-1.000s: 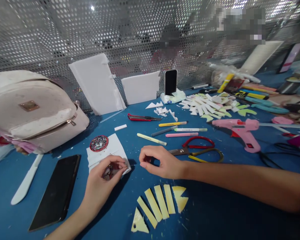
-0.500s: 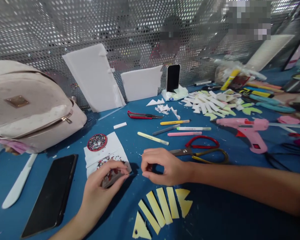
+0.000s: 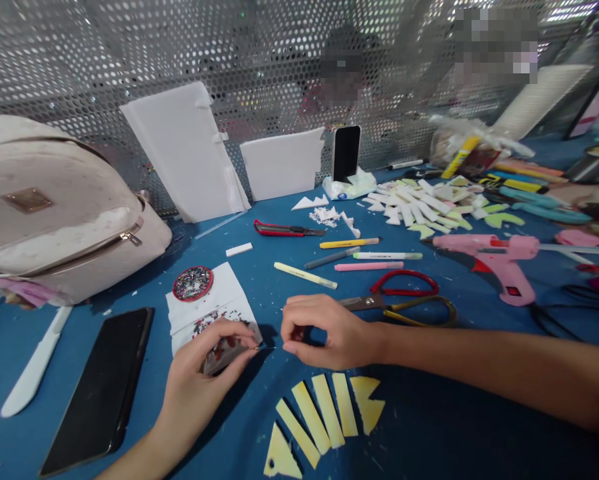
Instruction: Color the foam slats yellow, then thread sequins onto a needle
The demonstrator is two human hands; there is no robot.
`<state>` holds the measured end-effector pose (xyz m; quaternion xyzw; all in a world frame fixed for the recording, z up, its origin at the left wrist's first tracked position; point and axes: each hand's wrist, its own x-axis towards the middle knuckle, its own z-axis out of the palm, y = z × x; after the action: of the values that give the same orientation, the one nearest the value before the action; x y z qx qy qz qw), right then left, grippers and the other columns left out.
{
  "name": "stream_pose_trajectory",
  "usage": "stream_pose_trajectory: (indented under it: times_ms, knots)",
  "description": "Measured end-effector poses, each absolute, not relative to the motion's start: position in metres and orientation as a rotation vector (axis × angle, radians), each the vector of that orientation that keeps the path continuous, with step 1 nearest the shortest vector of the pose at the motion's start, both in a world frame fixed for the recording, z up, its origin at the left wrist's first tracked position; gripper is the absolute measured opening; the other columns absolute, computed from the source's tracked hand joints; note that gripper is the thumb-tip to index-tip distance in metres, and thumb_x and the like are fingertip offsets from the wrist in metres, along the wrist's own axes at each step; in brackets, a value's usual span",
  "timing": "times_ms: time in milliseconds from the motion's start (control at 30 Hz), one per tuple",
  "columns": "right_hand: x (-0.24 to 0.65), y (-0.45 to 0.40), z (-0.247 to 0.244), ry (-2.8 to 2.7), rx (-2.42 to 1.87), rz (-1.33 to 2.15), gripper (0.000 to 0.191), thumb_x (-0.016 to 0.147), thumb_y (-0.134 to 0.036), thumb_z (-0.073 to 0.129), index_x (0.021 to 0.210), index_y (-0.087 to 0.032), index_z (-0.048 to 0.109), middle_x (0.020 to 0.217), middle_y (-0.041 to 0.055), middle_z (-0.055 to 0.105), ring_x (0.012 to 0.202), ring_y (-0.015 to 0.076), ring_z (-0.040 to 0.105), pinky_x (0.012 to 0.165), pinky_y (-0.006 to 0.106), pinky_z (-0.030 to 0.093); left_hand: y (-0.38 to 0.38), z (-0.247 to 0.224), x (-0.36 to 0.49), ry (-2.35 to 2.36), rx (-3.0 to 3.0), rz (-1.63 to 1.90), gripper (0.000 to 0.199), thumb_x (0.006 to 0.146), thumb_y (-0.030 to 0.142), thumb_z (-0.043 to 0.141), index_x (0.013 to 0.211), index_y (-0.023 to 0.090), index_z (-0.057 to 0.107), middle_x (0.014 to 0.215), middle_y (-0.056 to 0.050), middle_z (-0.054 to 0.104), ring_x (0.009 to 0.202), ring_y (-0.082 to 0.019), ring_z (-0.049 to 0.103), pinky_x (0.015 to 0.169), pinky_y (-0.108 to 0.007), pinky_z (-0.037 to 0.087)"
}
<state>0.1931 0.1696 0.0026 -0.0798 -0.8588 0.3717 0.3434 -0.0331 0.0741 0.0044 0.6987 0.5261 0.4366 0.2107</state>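
My left hand point(image 3: 206, 373) is closed in a pinch over a sheet of white paper point(image 3: 232, 283), its thumb and forefinger on a tiny bead-like speck. My right hand point(image 3: 324, 333) is pinched shut just to the right, apart from the left. A very thin strand, thread or wire, shows faintly between the two sets of fingertips. Loose small multicoloured beads point(image 3: 236, 315) lie on the paper, partly behind my left hand. A round red-rimmed dish point(image 3: 193, 284) of similar beads sits at the paper's upper part. Below my hands, yellow cut pieces point(image 3: 329, 410) form a fish-bone shape.
Scissors point(image 3: 409, 317) lie behind my right wrist. Markers point(image 3: 305, 275), a red cutter point(image 3: 284, 229) and a pink glue gun point(image 3: 494, 250) lie farther back. White scraps point(image 3: 409, 203) are heaped at the back. A phone point(image 3: 99, 387), white knife point(image 3: 36, 370) and backpack point(image 3: 69, 213) occupy the left.
Both hands hold almost the same pinched pose and place. The view has shifted very slightly; the objects on the table have not moved.
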Motion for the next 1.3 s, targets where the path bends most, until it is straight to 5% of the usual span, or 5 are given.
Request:
stream_pose_trajectory:
  times_ms: [833,1300]
  knots:
    - [0.1927,0.1689,0.0034,-2.241,-0.220,0.960,0.012,0.092,-0.018,0.060,0.079,-0.017,0.059,0.072,-0.0003,0.060,0.069,0.0117,0.053,0.066,0.024,0.044,0.0745,0.0042,-0.0322,1.486,1.912,1.203,0.010,0.087,0.015,0.071,0.093,0.023,0.071,0.085,0.000,0.074,0.076,-0.014,0.070,0.072,-0.023,0.058]
    - [0.1929,0.1697,0.0023,-2.261,-0.223,0.957,0.011,0.092,-0.018,0.061,0.081,-0.017,0.059,0.073,0.0003,0.061,0.070,0.0119,0.053,0.067,0.023,0.044,0.0745,0.0058,-0.0320,1.452,1.922,1.202,0.017,0.087,0.011,0.071,0.094,0.026,0.070,0.085,0.005,0.074,0.076,-0.010,0.070,0.073,-0.017,0.055]
